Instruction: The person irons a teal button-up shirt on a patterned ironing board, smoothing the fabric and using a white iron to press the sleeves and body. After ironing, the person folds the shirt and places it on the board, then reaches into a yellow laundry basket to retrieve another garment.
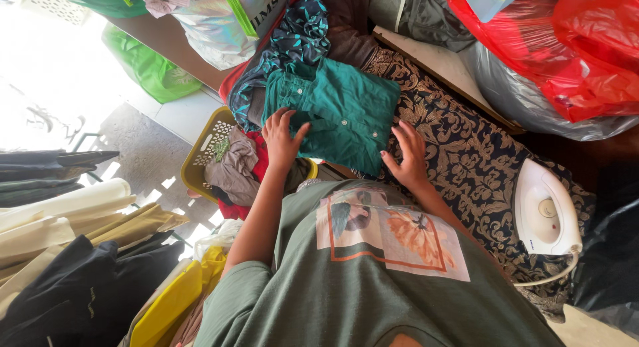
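View from the head camera, looking down the wearer's torso onto a work surface covered by a dark cloth with gold leaf pattern (pixel 459 154). A folded teal-green shirt (pixel 339 110), its button placket facing up, lies on this cloth directly ahead of both hands. The left hand (pixel 283 137) rests flat on the shirt's near left edge, fingers spread and palm down, gripping nothing. The right hand (pixel 407 154) lies open at the shirt's near right corner, its fingertips touching the fabric edge and its palm on the patterned cloth; it too pinches nothing. The shirt's long axis runs roughly from one hand to the other, slightly tilted, so that the garment spans the gap between them; the left hand overlaps it more and is the nearer of the two. Just beyond the shirt, away from the hands, lies a dark blue patterned garment (pixel 296 34). A white electric iron (pixel 547 210) sits on the cloth well to the outside of the right hand. Below and outside the left hand stands a yellow laundry basket (pixel 203 150) holding crumpled clothes.
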